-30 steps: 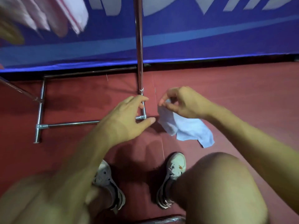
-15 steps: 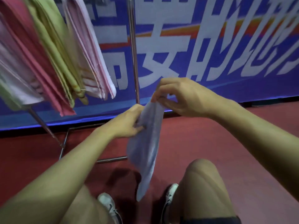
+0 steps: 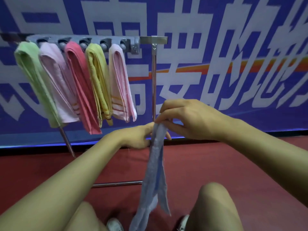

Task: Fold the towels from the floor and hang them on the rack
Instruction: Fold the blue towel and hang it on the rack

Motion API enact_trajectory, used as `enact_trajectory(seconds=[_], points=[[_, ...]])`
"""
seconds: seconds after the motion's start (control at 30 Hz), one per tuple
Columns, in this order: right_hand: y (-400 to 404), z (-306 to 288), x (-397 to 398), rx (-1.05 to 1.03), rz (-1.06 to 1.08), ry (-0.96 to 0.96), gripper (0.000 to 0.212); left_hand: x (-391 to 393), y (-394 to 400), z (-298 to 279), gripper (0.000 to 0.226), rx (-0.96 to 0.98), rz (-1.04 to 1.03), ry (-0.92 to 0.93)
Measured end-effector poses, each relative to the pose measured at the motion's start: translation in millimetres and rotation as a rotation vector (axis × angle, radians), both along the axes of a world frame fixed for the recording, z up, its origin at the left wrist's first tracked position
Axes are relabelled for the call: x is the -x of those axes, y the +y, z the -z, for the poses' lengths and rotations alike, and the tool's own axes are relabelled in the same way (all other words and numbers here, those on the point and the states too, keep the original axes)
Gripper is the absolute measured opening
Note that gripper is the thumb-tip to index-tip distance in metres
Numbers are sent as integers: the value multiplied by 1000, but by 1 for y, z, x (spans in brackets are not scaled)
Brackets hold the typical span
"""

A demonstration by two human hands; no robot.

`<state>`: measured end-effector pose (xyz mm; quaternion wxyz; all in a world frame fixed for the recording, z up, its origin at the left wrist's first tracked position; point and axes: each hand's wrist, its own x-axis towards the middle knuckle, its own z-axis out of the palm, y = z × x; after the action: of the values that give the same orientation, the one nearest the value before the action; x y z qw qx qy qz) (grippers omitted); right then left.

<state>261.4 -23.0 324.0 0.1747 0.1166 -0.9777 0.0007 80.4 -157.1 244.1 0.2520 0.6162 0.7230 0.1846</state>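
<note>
The blue towel (image 3: 155, 170) hangs bunched and narrow in front of the person's knees, above the red floor (image 3: 233, 164), its top end pinched in the grip of the right hand (image 3: 188, 120) while the left hand (image 3: 138, 137) holds it just below with curled fingers. Up left, the rack (image 3: 154, 77) carries five folded towels side by side: green (image 3: 33, 77), pale pink (image 3: 58, 84), red (image 3: 80, 84), yellow (image 3: 100, 84) and pink (image 3: 120, 84), against a blue banner (image 3: 233, 47).
</note>
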Motion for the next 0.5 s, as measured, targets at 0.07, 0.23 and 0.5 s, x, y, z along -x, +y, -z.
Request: enact_trajectory(seconds=[0.07, 0.23, 0.5], points=[[-4, -1, 0, 20, 7, -15, 30, -5, -5, -5, 64, -33, -9, -36], [-10, -9, 0, 93, 11, -37, 25, -9, -14, -10, 42, -11, 86, -117], [-6, -18, -2, 92, 6, -53, 23, -1, -16, -9, 28, -102, 28, -150]])
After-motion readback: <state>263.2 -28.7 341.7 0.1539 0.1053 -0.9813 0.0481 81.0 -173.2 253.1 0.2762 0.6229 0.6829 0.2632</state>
